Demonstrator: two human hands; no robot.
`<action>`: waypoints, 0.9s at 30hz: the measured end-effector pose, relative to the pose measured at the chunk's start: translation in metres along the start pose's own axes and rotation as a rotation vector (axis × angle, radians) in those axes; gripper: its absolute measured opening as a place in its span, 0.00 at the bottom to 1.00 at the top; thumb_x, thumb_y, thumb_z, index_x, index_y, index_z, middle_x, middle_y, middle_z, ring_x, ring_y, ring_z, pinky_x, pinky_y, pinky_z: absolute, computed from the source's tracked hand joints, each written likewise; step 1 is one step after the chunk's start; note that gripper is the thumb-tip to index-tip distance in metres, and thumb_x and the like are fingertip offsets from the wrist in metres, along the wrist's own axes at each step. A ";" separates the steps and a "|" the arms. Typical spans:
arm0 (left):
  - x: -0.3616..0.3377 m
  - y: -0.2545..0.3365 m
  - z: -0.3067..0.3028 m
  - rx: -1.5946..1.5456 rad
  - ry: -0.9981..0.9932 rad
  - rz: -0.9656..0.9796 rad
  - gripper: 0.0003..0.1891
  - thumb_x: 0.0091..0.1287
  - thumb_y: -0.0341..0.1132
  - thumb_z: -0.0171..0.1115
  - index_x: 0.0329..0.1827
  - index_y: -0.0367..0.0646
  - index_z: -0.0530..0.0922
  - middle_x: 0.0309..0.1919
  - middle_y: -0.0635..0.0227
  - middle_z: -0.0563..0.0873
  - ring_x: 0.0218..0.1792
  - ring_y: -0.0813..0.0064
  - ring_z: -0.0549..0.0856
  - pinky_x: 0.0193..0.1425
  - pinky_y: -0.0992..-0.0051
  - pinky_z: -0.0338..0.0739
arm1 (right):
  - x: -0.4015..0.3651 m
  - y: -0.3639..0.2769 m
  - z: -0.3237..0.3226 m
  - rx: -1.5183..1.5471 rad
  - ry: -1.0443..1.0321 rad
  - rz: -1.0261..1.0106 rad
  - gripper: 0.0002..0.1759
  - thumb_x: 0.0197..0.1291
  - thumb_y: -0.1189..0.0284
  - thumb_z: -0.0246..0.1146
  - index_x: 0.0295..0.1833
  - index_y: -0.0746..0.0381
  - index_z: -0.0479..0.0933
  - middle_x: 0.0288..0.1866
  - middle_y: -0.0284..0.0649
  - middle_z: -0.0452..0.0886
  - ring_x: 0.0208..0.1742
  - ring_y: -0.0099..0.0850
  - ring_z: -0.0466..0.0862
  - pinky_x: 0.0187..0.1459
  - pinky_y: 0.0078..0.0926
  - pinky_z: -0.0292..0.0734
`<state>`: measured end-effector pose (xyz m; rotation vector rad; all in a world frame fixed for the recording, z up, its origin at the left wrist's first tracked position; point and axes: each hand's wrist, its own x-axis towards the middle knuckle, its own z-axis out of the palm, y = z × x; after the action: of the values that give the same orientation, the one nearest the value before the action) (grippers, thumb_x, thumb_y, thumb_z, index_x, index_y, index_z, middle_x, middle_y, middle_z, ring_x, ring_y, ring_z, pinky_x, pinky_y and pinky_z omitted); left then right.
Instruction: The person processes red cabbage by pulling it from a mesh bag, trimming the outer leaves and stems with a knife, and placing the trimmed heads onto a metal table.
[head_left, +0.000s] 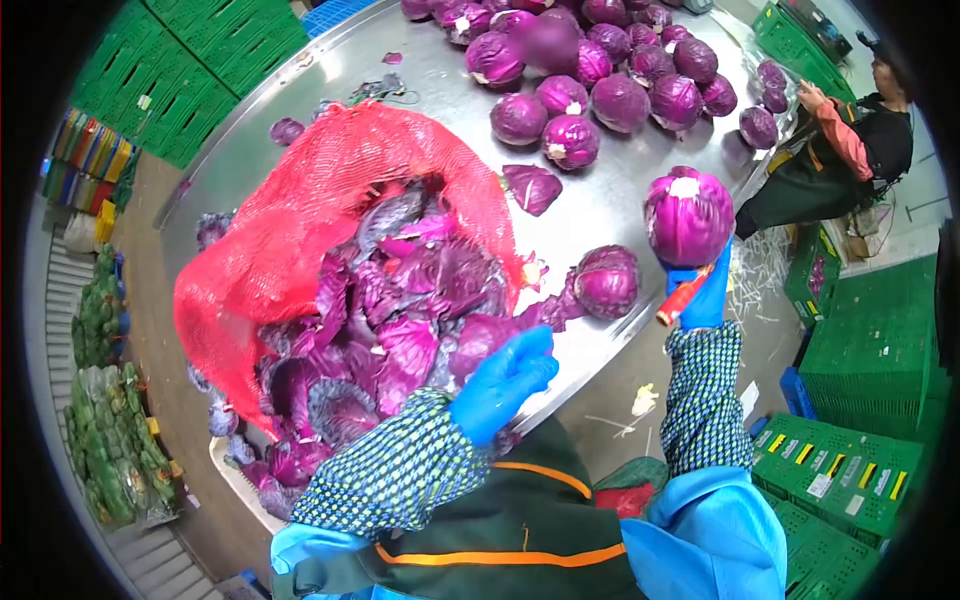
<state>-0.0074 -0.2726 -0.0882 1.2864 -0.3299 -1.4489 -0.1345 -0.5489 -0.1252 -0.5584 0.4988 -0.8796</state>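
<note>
My right hand, in a blue glove, holds up a trimmed red cabbage with its pale cut stem end showing. The same hand also grips a knife with an orange-red handle; its blade is hidden. My left hand, gloved in blue too, hovers over the near table edge with fingers loosely stretched and nothing visible in them. Beside it lies a heap of loose purple cabbage leaves, spilling from a red mesh sack. Another red cabbage rests between my two hands, farther in on the table.
Many red cabbages cover the far part of the metal table. A co-worker stands at the right end, hands near some cabbages. Green crates stack at right, others at far left. Scraps litter the floor.
</note>
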 end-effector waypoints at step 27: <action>-0.063 -0.014 -0.066 -0.397 -0.015 0.287 0.38 0.58 0.48 0.64 0.70 0.46 0.60 0.66 0.53 0.68 0.62 0.52 0.72 0.61 0.45 0.71 | -0.162 0.049 0.154 -0.652 -0.453 0.515 0.32 0.52 0.77 0.65 0.66 0.64 0.67 0.68 0.41 0.67 0.62 0.27 0.70 0.65 0.29 0.63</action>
<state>0.0264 -0.1870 -0.0915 0.8693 -0.2122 -1.2059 -0.0998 -0.3528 -0.0125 -1.1303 0.4760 -0.0657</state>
